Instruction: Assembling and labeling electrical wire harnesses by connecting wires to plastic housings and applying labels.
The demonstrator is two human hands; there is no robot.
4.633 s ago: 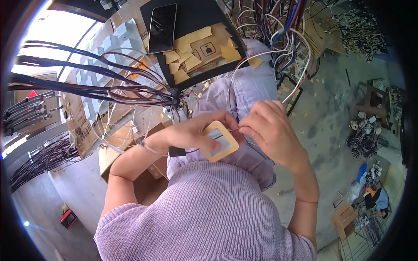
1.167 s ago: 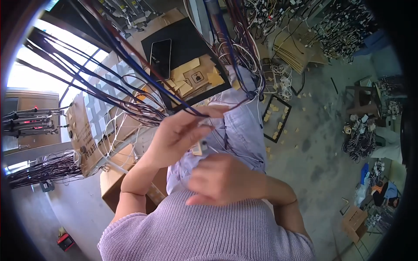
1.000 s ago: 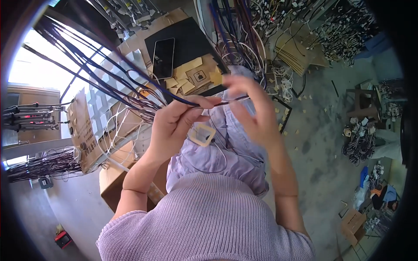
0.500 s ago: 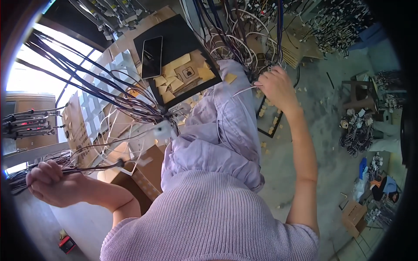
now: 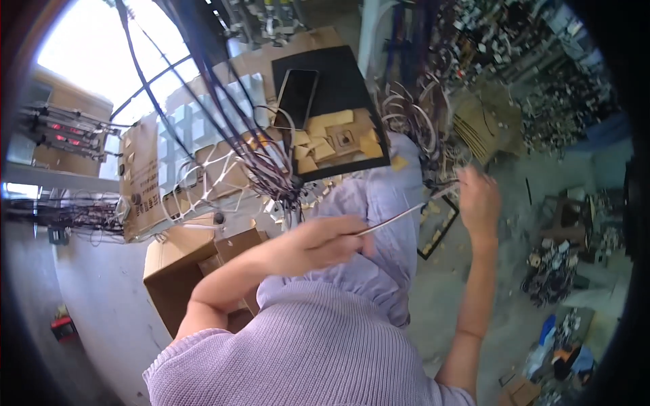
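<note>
While you hold the thin pale wire (image 5: 406, 211) taut above your lap, its long axis runs from lower left up to upper right. Your left hand (image 5: 325, 242) pinches the lower end with fingers pressed together; your right hand (image 5: 478, 197) pinches the upper end near the cable tangle (image 5: 420, 128). Half a second earlier, your left hand was far out to the left, gripping dark cables. Motion blur hides the wire's detail.
</note>
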